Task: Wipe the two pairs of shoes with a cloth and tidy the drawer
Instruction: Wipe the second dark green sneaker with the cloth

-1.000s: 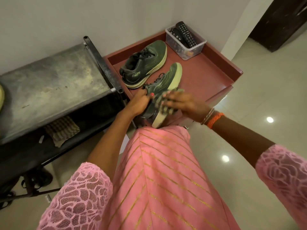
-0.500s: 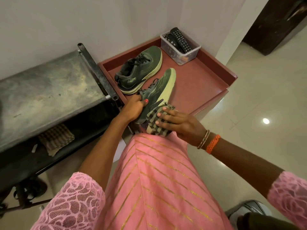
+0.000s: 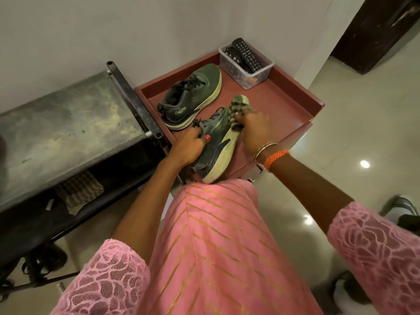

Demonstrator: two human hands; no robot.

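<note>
A clear plastic container (image 3: pixel 247 69) sits in the far right corner of the red tray-like surface, with two black remote controls (image 3: pixel 246 54) standing tilted inside it. To the left stands a worn metal table (image 3: pixel 63 123) with a dark tube (image 3: pixel 134 98) lying along its right edge. On its lower shelf lies a checked rag (image 3: pixel 78 192). Dark sandals (image 3: pixel 43 262) rest on the glossy tiled floor (image 3: pixel 354 119) beneath it. A dark wooden door (image 3: pixel 377 32) stands at the upper right.
</note>
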